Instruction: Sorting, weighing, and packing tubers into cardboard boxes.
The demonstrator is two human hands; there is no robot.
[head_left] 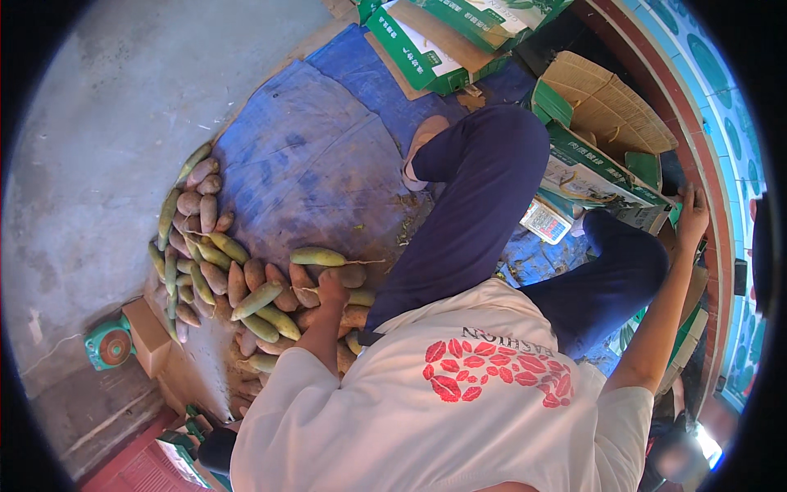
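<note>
My left hand (332,289) reaches down onto a pile of long green radishes (256,300) and reddish-brown roots that look like sweet potatoes (237,284). Its fingers point down among the roots and are hidden, so what they hold does not show. Just beyond that hand lies a green radish with a thin tail (320,257). Off to the right, my right hand (693,215) is closed at the corner of an open green-and-white cardboard carton (602,166), whose brown flap stands up. A small white scale with a keypad (545,221) sits between my legs and that carton.
A blue cloth sheet (299,148) covers the floor before me. More green cartons (418,53) lie at the far side. A tiled wall (711,107) runs along the right. Left of the pile stand a turquoise device (108,344) and a brown box (147,336).
</note>
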